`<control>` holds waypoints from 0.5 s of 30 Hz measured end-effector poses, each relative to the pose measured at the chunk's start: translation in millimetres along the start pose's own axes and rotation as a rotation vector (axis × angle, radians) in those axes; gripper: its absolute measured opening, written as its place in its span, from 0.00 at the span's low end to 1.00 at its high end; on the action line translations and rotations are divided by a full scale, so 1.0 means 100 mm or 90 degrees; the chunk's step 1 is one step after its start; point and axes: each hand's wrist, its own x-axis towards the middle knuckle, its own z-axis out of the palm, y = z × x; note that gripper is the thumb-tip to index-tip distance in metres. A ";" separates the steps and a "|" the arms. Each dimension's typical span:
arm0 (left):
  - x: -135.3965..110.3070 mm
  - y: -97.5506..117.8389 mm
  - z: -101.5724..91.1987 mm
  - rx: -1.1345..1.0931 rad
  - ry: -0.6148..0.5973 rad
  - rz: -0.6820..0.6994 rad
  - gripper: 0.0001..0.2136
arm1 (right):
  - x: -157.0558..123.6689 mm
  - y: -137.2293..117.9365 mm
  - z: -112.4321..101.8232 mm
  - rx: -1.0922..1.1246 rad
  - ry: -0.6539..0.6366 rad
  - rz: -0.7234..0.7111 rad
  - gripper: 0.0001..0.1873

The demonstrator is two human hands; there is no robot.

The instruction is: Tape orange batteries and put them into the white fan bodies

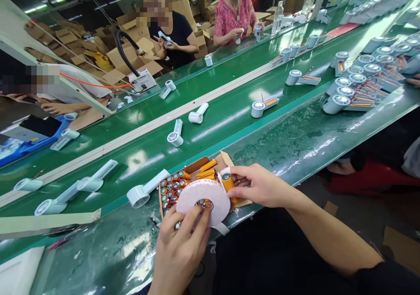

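Observation:
My left hand (pixel 185 238) grips a wide white roll of tape (pixel 200 194), its fingers at the core hole. An orange-wrapped battery cell (pixel 227 181) is pinched between the thumb and fingers of my right hand (pixel 259 184), against the roll's right edge. A loose white tape end (pixel 221 228) hangs below the roll. Beneath both hands is a cardboard box (pixel 226 158) of orange battery cells; many stand upright on its left side (pixel 170 187), and a few lie flat (pixel 207 168) at the back. The roll hides part of the box.
Green conveyor belts (pixel 223 126) carry scattered pale handheld fan bodies (pixel 175 134). One fan body (pixel 139 194) lies just left of the box. Many more fan bodies (pixel 356 82) crowd the bench at right. Co-workers (pixel 179 32) sit across the line.

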 end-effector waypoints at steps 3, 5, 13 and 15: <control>0.04 0.16 0.11 -0.021 0.053 -0.066 0.18 | -0.05 0.20 0.23 0.263 0.177 -0.001 0.22; 0.07 0.34 0.21 -0.022 0.105 -0.122 0.22 | -0.08 0.32 0.47 0.391 0.339 -0.035 0.25; -0.07 0.72 0.33 -0.192 0.107 -0.175 0.20 | -0.19 0.37 -0.37 0.320 0.573 -0.193 0.19; -0.21 0.42 0.32 -0.123 0.107 -0.203 0.17 | -0.19 0.40 -0.94 0.334 0.719 -0.298 0.16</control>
